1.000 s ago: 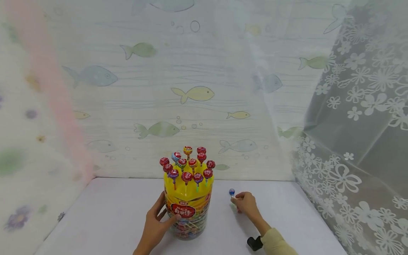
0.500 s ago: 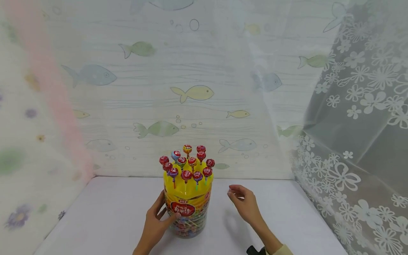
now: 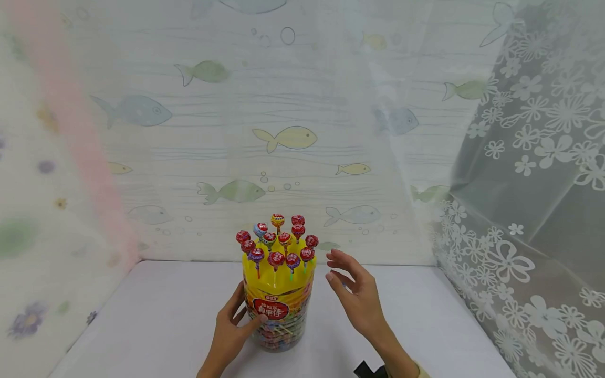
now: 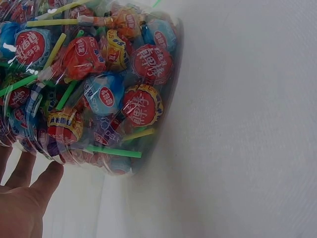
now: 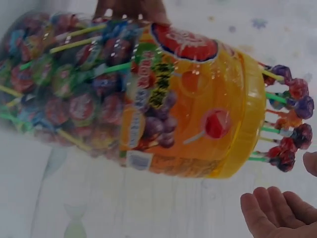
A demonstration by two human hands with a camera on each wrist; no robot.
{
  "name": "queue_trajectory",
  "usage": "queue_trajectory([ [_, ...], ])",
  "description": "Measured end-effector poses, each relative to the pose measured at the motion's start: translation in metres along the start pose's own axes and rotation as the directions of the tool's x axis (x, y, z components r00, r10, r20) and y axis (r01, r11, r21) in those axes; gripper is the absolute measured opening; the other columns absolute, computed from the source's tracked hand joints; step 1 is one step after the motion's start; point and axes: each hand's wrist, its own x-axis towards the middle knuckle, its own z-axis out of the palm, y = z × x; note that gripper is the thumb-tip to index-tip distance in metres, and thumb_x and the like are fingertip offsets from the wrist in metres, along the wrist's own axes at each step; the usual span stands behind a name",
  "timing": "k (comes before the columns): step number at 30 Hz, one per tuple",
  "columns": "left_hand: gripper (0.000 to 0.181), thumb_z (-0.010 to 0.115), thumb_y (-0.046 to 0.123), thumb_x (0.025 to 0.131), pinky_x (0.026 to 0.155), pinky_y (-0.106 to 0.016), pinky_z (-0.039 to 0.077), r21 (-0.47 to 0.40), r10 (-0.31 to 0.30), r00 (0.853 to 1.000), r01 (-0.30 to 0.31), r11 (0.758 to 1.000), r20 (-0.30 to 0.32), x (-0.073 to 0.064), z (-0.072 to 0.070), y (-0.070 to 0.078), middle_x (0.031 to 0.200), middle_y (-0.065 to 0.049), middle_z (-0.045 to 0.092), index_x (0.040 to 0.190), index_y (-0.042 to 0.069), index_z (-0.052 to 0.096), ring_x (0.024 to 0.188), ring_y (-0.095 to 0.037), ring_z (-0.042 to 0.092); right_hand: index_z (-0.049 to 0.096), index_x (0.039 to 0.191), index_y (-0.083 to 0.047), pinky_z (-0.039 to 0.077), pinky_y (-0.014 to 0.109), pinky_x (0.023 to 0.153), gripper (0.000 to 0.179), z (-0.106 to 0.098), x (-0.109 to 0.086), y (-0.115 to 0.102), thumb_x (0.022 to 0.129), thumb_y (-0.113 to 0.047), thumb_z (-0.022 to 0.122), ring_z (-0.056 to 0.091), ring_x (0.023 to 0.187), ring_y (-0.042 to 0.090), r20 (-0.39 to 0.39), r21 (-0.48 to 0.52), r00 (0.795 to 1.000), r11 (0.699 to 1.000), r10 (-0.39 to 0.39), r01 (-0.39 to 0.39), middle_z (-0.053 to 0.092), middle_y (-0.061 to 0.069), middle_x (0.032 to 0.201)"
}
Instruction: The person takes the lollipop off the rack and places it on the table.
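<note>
Head view, entries from the fingers outward. Right hand (image 3: pixel 360 299): fingers and thumb apart, nothing plainly gripped, beside the jar but not touching it. Bluish speck (image 3: pixel 346 286): glimpsed between thumb and fingers, too small to identify. Left hand (image 3: pixel 230 326): fingers and thumb clamped round the jar's side. Jar (image 3: pixel 283 336): clear, candy-filled, upright on the white bench (image 3: pixel 416 310). Lid (image 5: pixel 246 119): yellow, topping the jar. Lollipops (image 3: pixel 276 260): stood on their sticks in the lid, heads uppermost. Step, as judged: arranging lollipops on the lid, left hand steadying. Next move probably calls for the right fingers to pinch a stick, avoiding neighbouring heads.
</note>
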Motion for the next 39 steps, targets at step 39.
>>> queue_trajectory([
  [39, 0.091, 0.082, 0.021, 0.087, 0.113, -0.056, 0.043, 0.003, -0.005, 1.000, 0.005, 1.000, -0.020, -0.001, 0.002, 0.002, 0.163, -0.016, 0.035, 0.160, 0.008, 0.029, 0.147, -0.042, 0.037, 0.063, 0.130, 0.000, 0.059, 0.025, 0.095, 0.032, 0.027, 0.033, 0.001, 0.098, -0.005, 0.065, 0.067, 0.109, 0.017, 0.001, 0.118, 1.000, 0.993, -0.014, 0.013, 0.068, 0.015, 0.125],
])
